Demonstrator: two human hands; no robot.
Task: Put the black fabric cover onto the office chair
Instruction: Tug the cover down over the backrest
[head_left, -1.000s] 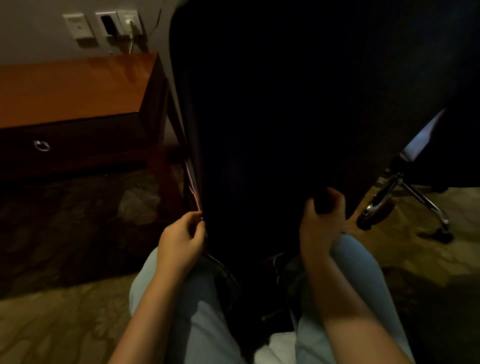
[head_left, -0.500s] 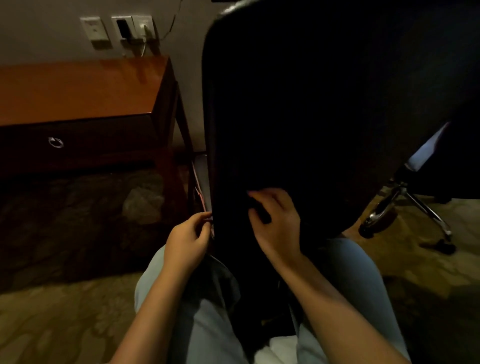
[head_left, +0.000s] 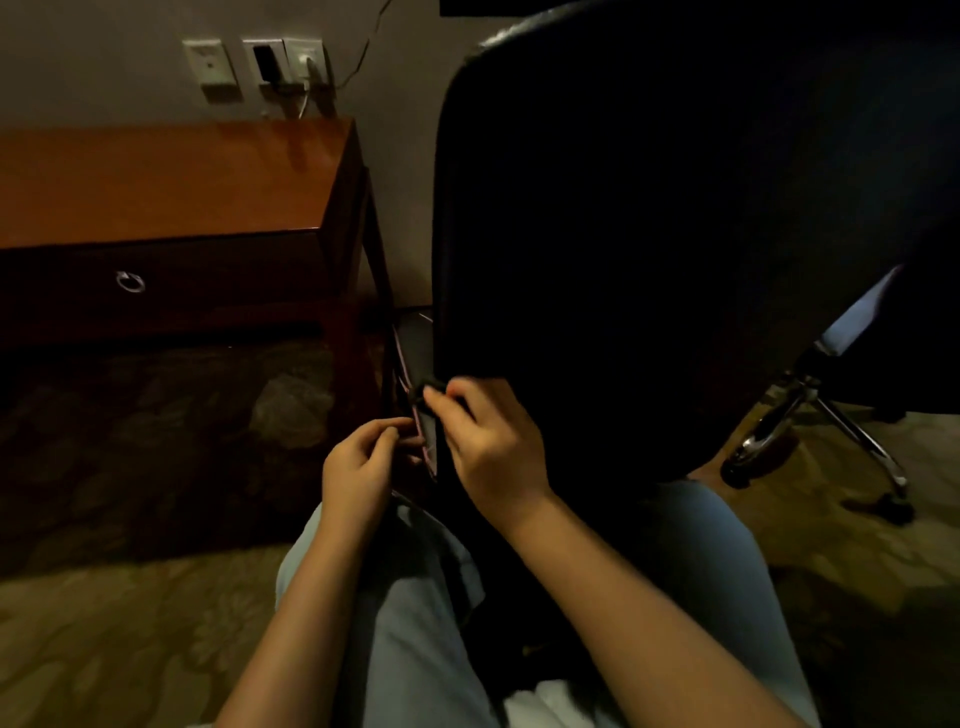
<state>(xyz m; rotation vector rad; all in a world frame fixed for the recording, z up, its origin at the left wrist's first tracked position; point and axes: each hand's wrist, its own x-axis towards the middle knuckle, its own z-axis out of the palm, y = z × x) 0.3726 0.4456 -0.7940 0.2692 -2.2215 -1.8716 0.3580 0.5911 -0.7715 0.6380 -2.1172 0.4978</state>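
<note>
The left hand (head_left: 363, 467) and right hand (head_left: 491, 449) pinch the cover (head_left: 649, 234) edge (mid frame), so it's best to pull gently and evenly down the chair (head_left: 826, 410).

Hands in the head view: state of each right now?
Left hand: closed, pinching the black fabric cover at its lower edge.
Right hand: closed, pinching the cover's hem too.

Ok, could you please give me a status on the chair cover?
Left hand and right hand both pinching black fabric cover at backrest's lower-left corner. Rest of cover too dark to read. Wooden desk close beside office chair, clear of hands.
</note>
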